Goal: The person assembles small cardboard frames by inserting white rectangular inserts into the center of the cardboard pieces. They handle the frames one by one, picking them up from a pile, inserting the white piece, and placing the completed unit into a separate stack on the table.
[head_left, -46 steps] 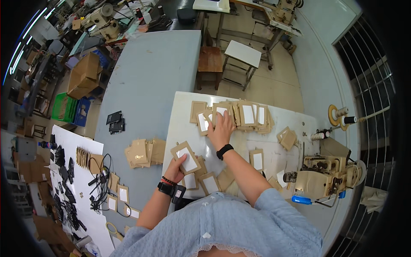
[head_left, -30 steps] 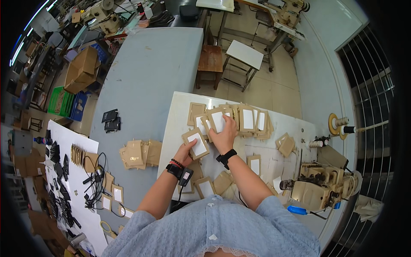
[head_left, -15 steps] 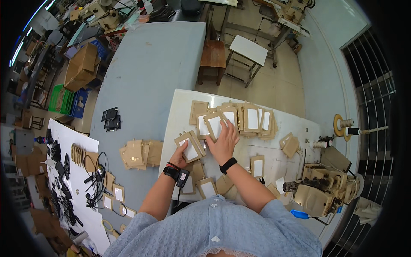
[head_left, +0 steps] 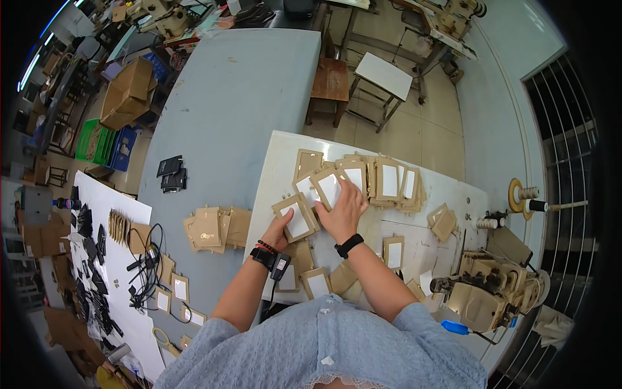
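My left hand (head_left: 277,235) is closed on a small stack of beige card holders (head_left: 299,223) with white windows, its thumb on the top one. My right hand (head_left: 343,215) grips another beige card holder (head_left: 328,187) by its right and lower edges, just up and right of that stack. Beneath and beyond it lie more card holders (head_left: 389,181) in overlapping piles on the white tabletop (head_left: 275,175). Several others (head_left: 316,284) are strewn close to my body, below both hands.
A cream sewing machine (head_left: 486,285) with thread cones (head_left: 528,193) stands at the right. On the grey table are beige pieces (head_left: 207,230) and black pouches (head_left: 172,174). Black parts and cables (head_left: 148,266) cover the white sheet at left. A stool (head_left: 382,76) stands beyond.
The stack in my left hand looks more squared up, its top holder turned flatter. My right hand keeps its hold on the other card holder. The whole view has shifted slightly.
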Demonstrator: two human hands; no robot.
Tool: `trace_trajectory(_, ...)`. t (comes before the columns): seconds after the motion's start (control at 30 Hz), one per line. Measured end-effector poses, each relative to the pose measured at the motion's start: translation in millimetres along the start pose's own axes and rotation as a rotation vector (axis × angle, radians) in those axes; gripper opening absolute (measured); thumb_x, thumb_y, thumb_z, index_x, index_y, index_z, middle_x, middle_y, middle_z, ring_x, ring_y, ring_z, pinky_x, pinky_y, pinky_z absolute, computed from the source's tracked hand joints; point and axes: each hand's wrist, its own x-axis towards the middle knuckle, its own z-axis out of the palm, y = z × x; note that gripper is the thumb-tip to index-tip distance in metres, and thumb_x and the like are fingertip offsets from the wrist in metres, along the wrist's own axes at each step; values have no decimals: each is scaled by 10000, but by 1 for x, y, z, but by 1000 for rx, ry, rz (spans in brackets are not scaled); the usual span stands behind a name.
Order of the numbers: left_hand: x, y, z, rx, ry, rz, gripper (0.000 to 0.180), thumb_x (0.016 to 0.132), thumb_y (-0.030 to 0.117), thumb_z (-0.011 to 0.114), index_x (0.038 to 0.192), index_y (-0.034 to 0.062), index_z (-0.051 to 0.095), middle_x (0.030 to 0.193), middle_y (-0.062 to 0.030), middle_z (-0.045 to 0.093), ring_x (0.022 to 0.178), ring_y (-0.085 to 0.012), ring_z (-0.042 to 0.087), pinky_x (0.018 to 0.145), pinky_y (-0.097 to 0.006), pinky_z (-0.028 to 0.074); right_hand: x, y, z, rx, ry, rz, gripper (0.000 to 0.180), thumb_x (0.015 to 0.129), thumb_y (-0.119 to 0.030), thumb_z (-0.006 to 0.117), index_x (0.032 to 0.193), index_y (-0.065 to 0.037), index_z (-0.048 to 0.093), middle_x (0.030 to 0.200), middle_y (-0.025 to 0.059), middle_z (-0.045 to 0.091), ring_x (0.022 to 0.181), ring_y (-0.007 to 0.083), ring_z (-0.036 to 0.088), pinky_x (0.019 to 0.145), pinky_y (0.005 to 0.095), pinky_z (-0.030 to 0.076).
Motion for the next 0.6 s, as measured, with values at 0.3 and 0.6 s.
trace_trajectory(0.3, 4, 4, -5, 14, 7, -20, 593, 898, 378, 639, 1363, 89, 409, 1268, -86, 556, 1125, -229, 579, 907, -419, 519, 7, -9, 2, 28, -5, -21, 689, 650, -174, 730, 1262, -48, 439, 1214, 138, 501, 1199, 315, 412, 979, 462, 256)
trace_trajectory(0.6, -16, 2, -29, -108, -15, 86, 635, 902, 464, 595, 1385, 101, 397, 1312, -111, 537, 1193, -280, 541, 971, -473, 476, -32, -49, 11, 278, -198, -100, 678, 728, -277, 757, 1265, -28, 427, 1142, 156, 533, 1101, 323, 488, 934, 457, 338)
